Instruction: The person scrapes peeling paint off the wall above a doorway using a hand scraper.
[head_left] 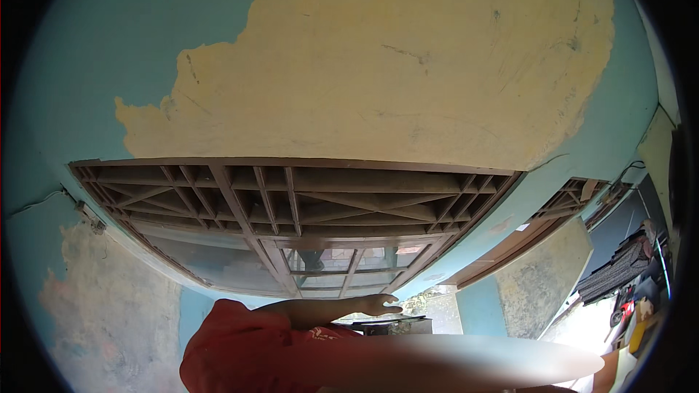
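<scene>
Fingers of the wearer are unseen, state untellable, while another person's hand (375, 307) extends level, perhaps to clear the boxy thing (411, 326) below.

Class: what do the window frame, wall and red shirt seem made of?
Window frame: probably wood, dull brown finish; crossed slats suggest it. Wall: likely plaster, matte teal paint, ragged around a yellowish patch. Red shirt: apparently matte fabric, draping softly.

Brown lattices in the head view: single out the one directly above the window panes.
The wide central lattice sits directly above the window panes; the smaller lattice at right sits above a brown panel.
</scene>
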`<action>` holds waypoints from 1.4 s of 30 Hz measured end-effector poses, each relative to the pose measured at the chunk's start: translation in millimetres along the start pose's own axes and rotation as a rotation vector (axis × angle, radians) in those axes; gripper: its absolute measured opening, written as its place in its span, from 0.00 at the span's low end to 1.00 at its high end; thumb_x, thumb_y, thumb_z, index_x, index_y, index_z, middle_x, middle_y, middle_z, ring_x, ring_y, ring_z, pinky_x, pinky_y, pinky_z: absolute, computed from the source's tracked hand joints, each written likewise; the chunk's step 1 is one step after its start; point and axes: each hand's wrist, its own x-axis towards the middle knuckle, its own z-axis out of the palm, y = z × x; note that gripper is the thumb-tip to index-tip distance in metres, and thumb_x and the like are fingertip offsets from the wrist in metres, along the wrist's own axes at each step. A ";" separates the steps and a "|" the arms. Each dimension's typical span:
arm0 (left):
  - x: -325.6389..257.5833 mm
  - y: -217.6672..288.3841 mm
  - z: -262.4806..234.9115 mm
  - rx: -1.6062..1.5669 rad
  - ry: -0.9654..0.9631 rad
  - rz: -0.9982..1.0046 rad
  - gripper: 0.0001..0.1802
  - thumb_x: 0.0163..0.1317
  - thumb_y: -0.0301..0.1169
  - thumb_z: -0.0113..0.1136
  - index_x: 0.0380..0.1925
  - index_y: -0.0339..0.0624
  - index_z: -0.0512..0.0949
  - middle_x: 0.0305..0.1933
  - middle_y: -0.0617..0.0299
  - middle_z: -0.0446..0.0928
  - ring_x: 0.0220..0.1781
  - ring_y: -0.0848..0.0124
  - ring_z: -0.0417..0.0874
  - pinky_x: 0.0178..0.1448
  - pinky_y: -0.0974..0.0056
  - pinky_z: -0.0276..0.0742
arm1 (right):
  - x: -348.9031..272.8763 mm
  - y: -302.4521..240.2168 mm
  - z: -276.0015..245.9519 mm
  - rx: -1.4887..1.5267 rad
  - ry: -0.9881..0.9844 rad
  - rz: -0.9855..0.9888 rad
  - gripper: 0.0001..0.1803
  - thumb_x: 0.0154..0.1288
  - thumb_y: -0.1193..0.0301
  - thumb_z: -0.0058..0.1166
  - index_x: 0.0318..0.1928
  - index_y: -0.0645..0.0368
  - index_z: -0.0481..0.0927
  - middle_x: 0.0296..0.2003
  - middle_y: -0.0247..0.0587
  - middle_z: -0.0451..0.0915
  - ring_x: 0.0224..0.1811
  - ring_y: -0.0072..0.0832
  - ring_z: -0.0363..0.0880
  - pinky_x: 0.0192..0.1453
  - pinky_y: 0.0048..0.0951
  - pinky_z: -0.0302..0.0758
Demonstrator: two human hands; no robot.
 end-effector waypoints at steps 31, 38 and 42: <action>-349.6 283.2 -368.6 1.332 1.984 0.681 0.34 0.63 0.52 0.68 0.67 0.54 0.77 0.75 0.55 0.70 0.79 0.49 0.63 0.80 0.42 0.56 | 252.3 -508.1 -337.4 1.260 -0.152 -0.825 0.28 0.83 0.69 0.44 0.78 0.59 0.61 0.20 0.32 0.73 0.16 0.13 0.69 0.19 0.20 0.67; -337.4 282.4 -377.1 1.494 2.040 0.476 0.41 0.63 0.64 0.61 0.74 0.66 0.69 0.81 0.63 0.63 0.82 0.56 0.60 0.83 0.38 0.49 | 272.4 -621.5 -417.4 0.785 0.321 -1.319 0.26 0.77 0.72 0.50 0.73 0.49 0.73 0.47 0.47 0.86 0.38 0.39 0.90 0.43 0.40 0.86; -343.6 283.3 -376.9 1.518 2.021 0.462 0.42 0.63 0.64 0.61 0.75 0.66 0.68 0.82 0.63 0.62 0.82 0.55 0.60 0.84 0.38 0.48 | 271.5 -650.3 -437.5 0.729 0.242 -1.271 0.23 0.79 0.69 0.46 0.71 0.53 0.73 0.46 0.60 0.84 0.48 0.53 0.86 0.55 0.50 0.81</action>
